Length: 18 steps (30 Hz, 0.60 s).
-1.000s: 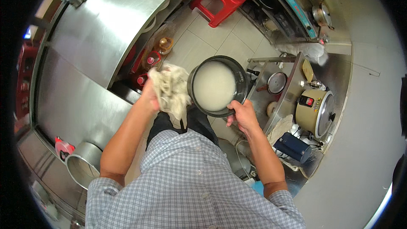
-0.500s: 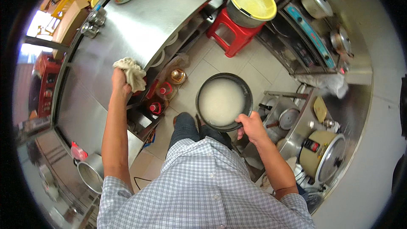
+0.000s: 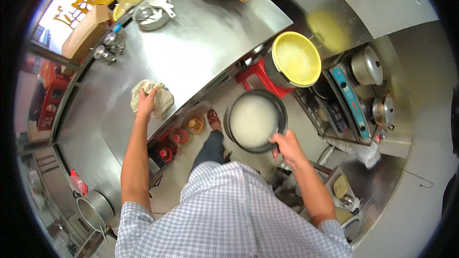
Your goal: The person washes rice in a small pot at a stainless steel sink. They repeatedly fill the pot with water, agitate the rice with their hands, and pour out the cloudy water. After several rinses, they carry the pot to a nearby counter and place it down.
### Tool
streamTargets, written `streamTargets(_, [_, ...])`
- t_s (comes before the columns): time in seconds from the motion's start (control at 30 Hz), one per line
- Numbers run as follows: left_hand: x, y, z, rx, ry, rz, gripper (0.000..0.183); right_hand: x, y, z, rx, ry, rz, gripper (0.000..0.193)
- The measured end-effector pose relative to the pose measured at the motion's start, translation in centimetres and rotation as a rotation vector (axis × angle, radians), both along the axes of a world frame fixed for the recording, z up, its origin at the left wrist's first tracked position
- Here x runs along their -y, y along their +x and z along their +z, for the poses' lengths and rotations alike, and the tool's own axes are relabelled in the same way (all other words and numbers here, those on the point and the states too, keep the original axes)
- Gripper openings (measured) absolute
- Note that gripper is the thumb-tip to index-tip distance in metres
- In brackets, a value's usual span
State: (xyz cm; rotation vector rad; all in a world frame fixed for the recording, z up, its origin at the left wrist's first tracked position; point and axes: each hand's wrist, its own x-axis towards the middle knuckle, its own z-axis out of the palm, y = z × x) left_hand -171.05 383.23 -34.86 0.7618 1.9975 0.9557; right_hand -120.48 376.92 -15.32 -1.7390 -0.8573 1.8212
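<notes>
The steel counter (image 3: pixel 201 43) takes up the left, and the left hand (image 3: pixel 145 104) presses a crumpled cloth (image 3: pixel 158 96) flat on it, fingers closed over the cloth. Over the floor the right hand (image 3: pixel 286 145) is clamped on the rim of a pot (image 3: pixel 256 120), kept level because whitish liquid fills it. Beyond, a yellow basin (image 3: pixel 296 59) caps a pot on a red stool (image 3: pixel 256 74).

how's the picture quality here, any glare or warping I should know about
Head view: strong fisheye, so the steel counter edge bows and a black ring fills the corners. Upper left is blown out by daylight. Soft sheen on the counter, no hard glare. The left hand on the cloth and the right hand gripping the pot are fairly sharp; rim detail smears.
</notes>
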Motion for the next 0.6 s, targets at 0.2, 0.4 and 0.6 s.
streamTargets(0.2, [-5.7,11.0,12.0,-0.138,0.064,-0.327,0.081,-13.4,-1.6,1.8,0.04,0.042,0.133,0.011])
streamTargets(0.4, [-12.9,20.0,22.4,0.389,-0.152,-0.437,0.074,-25.1,-3.7,3.4,0.03,0.069,0.276,0.014])
streamTargets(0.6, [-19.9,22.5,24.6,0.272,-0.103,-0.342,0.052,-36.6,-5.3,5.9,0.142,-0.046,0.527,0.022])
